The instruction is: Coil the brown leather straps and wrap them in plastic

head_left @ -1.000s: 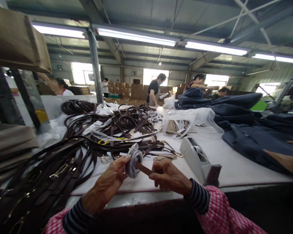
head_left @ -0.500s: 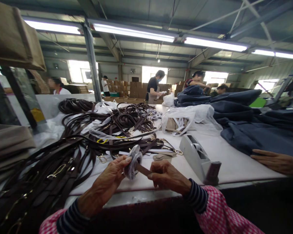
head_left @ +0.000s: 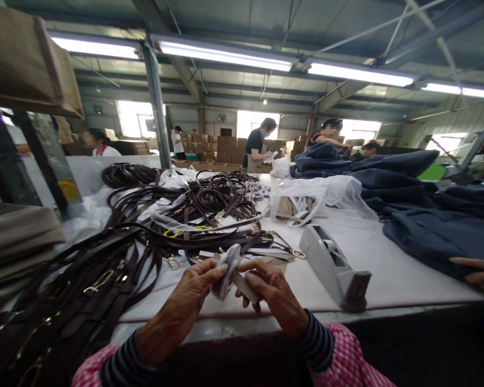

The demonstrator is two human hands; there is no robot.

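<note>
My left hand (head_left: 196,285) pinches a grey wrapped strap end (head_left: 227,270) just above the table's front edge. My right hand (head_left: 272,287) grips the brown strap (head_left: 244,285) that sticks out of the wrapping, fingers curled round it. Both hands meet at the wrapped end, close to my body. Behind them lies a big tangle of dark brown leather straps (head_left: 153,231) with gold clasps, spread over the white table (head_left: 363,258).
A grey tape dispenser (head_left: 333,266) stands right of my hands. A clear plastic bag (head_left: 306,201) lies behind it. Dark blue fabric (head_left: 419,209) is heaped at the right, with another person's hand (head_left: 478,271) on it. Tan bags (head_left: 16,236) sit at the left. Several people work farther back.
My hands have turned the wrapped end and my right fingers have shifted onto the strap. The other person's hand at the right has drawn back toward the frame edge.
</note>
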